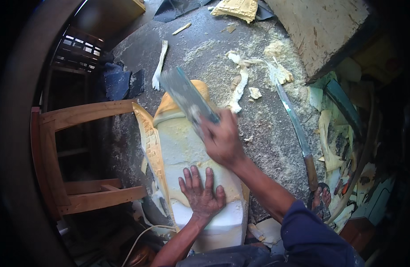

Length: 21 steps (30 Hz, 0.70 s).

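A long foam seat pad (182,142), pale on top with yellow foam at its far end and left side, lies lengthwise before me. My left hand (202,194) presses flat on its near half, fingers spread, beside a white foam layer (227,216). My right hand (225,139) is closed around the near end of a flat, grey-green rectangular block (183,94) that looks like a sanding block. The block is smeared by motion and reaches over the pad's far end. Its underside is hidden, so I cannot tell whether it touches the foam.
A long knife (290,107) with a wooden handle lies on the dusty floor (271,147) to the right. Foam scraps (240,86) and crumbs are scattered around. A wooden frame (96,200) stands at left, a worn board (323,31) at far right. My foot (321,198) shows at right.
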Motion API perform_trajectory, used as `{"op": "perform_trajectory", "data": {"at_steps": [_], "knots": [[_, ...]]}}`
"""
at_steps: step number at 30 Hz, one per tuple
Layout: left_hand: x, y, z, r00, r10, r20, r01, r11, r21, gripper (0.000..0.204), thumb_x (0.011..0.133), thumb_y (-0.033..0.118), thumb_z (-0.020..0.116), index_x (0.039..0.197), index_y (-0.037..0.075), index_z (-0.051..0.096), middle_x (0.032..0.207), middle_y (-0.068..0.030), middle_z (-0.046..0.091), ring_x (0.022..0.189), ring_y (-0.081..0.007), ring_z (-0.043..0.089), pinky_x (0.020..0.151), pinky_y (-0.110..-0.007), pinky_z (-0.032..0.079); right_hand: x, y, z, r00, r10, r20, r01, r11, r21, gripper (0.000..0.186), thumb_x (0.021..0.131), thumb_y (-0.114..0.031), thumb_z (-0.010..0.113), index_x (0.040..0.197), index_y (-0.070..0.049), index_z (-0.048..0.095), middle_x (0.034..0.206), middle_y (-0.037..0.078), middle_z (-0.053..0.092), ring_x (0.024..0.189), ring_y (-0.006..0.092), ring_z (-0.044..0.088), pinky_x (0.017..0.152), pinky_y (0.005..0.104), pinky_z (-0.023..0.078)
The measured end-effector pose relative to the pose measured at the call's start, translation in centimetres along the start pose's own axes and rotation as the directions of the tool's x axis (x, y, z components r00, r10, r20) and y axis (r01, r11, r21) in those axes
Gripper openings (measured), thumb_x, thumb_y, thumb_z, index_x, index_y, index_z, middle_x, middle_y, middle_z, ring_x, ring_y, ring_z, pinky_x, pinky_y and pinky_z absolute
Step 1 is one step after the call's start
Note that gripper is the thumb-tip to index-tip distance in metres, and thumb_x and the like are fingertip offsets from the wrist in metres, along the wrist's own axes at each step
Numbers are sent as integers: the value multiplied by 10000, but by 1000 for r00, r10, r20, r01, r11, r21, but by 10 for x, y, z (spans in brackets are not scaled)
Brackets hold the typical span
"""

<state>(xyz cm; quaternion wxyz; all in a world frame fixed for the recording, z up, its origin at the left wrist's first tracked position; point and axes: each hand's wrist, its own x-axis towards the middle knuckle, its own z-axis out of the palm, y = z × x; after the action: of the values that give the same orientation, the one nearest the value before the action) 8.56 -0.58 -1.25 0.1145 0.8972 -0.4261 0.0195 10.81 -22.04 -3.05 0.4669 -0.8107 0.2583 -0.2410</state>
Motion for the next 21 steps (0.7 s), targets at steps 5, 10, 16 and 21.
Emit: {"op": "perform_trajectory", "data": {"at_steps": [5, 10, 16, 21], "knots": [[4, -1, 3, 1000, 19, -19, -19, 1000, -13, 662, 996, 398, 538, 1592, 121, 462, 1677, -271, 288, 1578, -494, 198, 1247, -673, 110, 23, 0, 2, 999, 44, -22, -45, 999, -27, 283, 940, -139, 684, 1192, -67, 790, 1100, 209, 661, 982, 321, 536, 945, 432, 440], [7, -2, 4, 1000, 17, -20, -17, 1000, 1, 672, 992, 397, 546, 1595, 116, 453, 1685, -279, 274, 1578, -498, 202, 1244, -680, 112, 4, -2, -2, 937, -319, -140, 324, 946, 15, 265, 949, -167, 677, 1165, -67, 794, 964, 171, 634, 948, 305, 527, 889, 447, 441], [7, -2, 5, 1000, 0, -18, 0, 1000, -8, 659, 994, 398, 546, 1588, 122, 472, 1677, -271, 293, 1581, -490, 201, 1248, -673, 112, 31, -7, 8, 982, -163, -91, 160, 986, -34, 284, 947, -161, 697, 1200, -71, 788, 1168, 221, 664, 1041, 323, 583, 962, 437, 463], [7, -2, 6, 999, 15, -31, -15, 1000, -9, 652, 991, 398, 545, 1577, 120, 486, 1682, -268, 284, 1581, -484, 205, 1249, -669, 114, 21, 3, -4, 995, 97, 37, -96, 995, -22, 283, 944, -151, 694, 1192, -48, 782, 1120, 207, 629, 1063, 338, 587, 971, 434, 475]]}}
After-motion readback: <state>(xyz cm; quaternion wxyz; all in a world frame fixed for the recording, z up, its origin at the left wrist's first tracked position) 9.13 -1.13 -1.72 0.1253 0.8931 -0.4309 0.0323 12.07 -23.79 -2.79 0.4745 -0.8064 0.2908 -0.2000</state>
